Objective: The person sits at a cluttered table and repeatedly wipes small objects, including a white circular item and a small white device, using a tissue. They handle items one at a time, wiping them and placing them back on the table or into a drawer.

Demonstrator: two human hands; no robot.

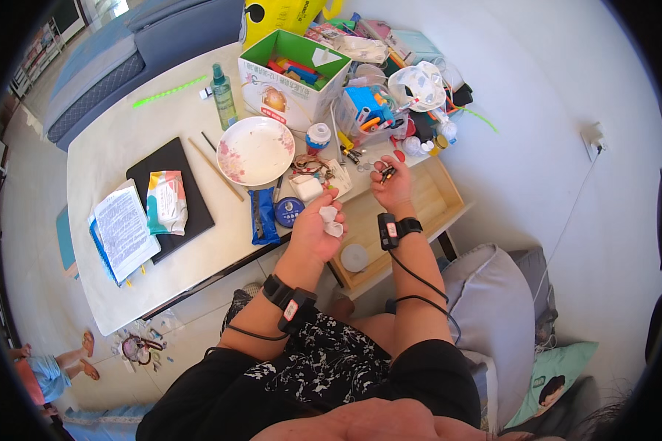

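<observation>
My left hand (311,234) is palm up over the table's front edge, with crumpled white pieces (331,221), perhaps tissue, in its curled fingers. To the right, my right hand (394,190) is closed around several small black-and-gold cylinders (387,173) that look like batteries. It hovers above the pulled-out wooden drawer (427,193), where a round white disc (354,258) lies. More small dark cylinders (351,156) rest on the table behind my hands. Near my left fingertips are a white case (307,188), a round blue tin (289,211) and a heap of beaded jewellery (311,164).
A floral plate (256,151), spray bottle (224,99), green-lined carton (278,99) and clear bin of pens (364,118) crowd the table (110,132). Leftward lie wet wipes (167,204) and papers (124,229). Another person (49,375) is at lower left, near scattered items (140,348) on the floor.
</observation>
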